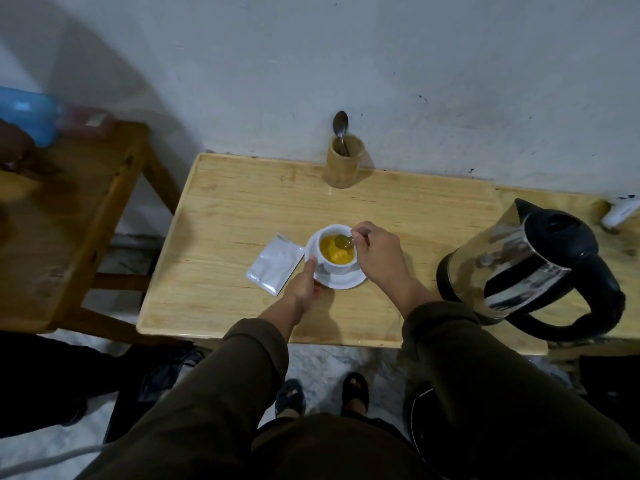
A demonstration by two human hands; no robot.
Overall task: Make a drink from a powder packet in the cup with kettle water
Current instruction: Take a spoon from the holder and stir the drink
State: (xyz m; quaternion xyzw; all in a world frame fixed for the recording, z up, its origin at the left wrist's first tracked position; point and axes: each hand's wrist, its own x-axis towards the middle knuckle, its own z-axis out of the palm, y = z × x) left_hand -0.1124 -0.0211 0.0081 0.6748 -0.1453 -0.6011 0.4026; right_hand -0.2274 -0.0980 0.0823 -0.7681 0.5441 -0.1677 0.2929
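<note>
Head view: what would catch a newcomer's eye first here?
The white cup of yellow drink at the table's centre, where the right hand holds a spoon in it and the left hand steadies the saucer. A silver packet lies left of it; a kettle stands right.

dim, flat indoor light | soft shadow behind wooden holder [343,161] on wall [450,81] | bright reflections on kettle [526,268] | wide-angle bending at edges | left edge blurred, blue container [27,114] smeared
</note>
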